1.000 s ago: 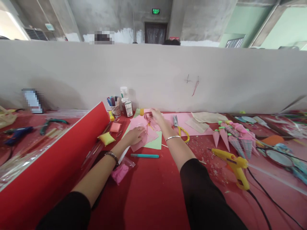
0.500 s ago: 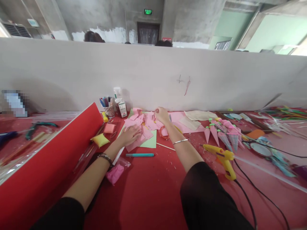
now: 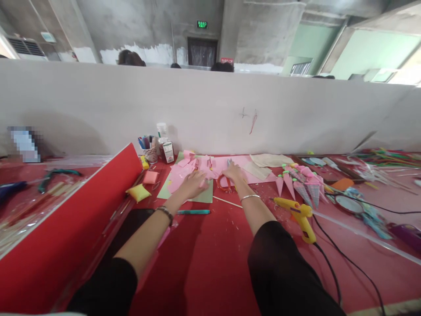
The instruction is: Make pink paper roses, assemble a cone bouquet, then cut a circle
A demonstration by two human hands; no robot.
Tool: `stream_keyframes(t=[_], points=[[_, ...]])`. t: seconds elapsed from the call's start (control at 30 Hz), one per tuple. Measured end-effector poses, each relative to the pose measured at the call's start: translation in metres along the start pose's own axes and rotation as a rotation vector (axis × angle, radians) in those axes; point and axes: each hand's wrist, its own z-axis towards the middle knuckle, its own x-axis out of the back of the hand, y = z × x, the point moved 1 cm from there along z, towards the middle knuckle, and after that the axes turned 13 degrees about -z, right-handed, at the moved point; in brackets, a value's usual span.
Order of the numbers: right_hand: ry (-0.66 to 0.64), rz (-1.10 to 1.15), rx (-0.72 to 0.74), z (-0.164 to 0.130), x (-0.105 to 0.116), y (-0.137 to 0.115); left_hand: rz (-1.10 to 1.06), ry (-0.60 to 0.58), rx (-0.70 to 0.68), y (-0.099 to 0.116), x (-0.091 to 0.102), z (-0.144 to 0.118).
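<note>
Both hands lie on craft paper at the far side of a red table [image 3: 213, 263]: the left hand [image 3: 194, 183] rests palm-down, fingers spread, on a heap of pink scraps [image 3: 179, 173] over a green sheet [image 3: 204, 197], and the right hand [image 3: 234, 172] sits on scissors [image 3: 224, 182] just right of it; whether it grips them cannot be told. A red board [image 3: 66, 219] leans at left. A yellow glue gun [image 3: 297, 213] lies right, paper cones [image 3: 301, 184] beyond it. A teal pen [image 3: 193, 212] lies near the left wrist.
</note>
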Motion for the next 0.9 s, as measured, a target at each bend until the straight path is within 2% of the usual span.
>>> stream_keyframes(t=[0.13,0.23,0.33,0.47,0.63,0.9], points=[[-0.002,-0.005,-0.023,-0.003,0.003,0.002,0.0,-0.023,-0.054,0.034,-0.015,0.034],[-0.008,-0.009,-0.017,0.0,0.003,0.004,0.005,-0.017,-0.047,0.043,-0.022,0.054],[-0.026,-0.012,-0.01,0.006,0.002,0.006,-0.001,-0.05,-0.066,0.037,-0.024,0.067],[-0.068,-0.006,0.001,0.012,0.005,0.008,-0.003,-0.097,-0.085,0.018,-0.024,0.068],[-0.105,0.0,-0.002,0.007,0.013,0.008,0.022,-0.085,0.002,0.003,-0.019,0.063],[-0.128,0.025,0.006,0.002,0.018,0.003,0.021,0.042,0.184,0.021,-0.018,0.077]])
